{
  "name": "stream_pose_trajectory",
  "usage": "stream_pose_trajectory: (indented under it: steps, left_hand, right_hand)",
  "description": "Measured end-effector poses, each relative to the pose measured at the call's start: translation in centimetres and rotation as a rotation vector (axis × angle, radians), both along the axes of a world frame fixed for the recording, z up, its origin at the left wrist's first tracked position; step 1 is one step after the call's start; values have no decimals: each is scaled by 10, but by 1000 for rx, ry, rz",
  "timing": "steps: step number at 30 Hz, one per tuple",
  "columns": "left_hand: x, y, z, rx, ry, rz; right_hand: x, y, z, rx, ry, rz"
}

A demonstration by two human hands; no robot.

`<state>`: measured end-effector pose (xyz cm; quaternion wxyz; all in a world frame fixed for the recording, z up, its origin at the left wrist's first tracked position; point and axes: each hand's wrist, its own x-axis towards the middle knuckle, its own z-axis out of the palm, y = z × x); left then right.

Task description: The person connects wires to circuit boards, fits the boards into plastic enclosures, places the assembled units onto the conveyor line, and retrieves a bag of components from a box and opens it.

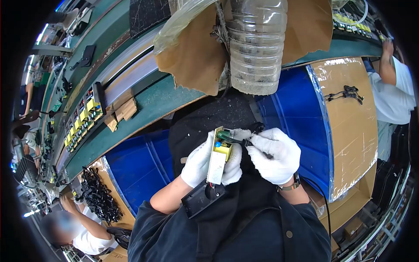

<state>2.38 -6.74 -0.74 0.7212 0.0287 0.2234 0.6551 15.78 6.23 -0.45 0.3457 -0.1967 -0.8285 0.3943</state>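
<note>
My left hand (198, 162), in a white glove, is closed around a circuit board (216, 168) held upright over my lap. The board carries a yellow transformer (224, 149), a blue round part and a green part near its top end. A black plastic case half (201, 199) hangs below the board, with a red wire between them. My right hand (277, 156), also gloved, pinches a black cable (239, 141) that reaches the board's top end. The fingertips partly hide the cable's end.
A row of circuit boards (83, 120) lies on the green bench at left. A dusty plastic bottle (255, 50) hangs ahead of me. Blue-lined cartons (347, 126) stand at both sides; black cables (101, 194) pile up at left. Other people sit at both sides.
</note>
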Motion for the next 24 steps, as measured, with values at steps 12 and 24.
stream_pose_trajectory:
  steps: [12, 24]
  left_hand:
    - [3, 2, -7, 59, -79, 45]
    - [2, -5, -19, 25, -86, 80]
  right_hand:
    - [-2, 1, -1, 118, -20, 18]
    - [2, 1, 4, 183, -54, 93]
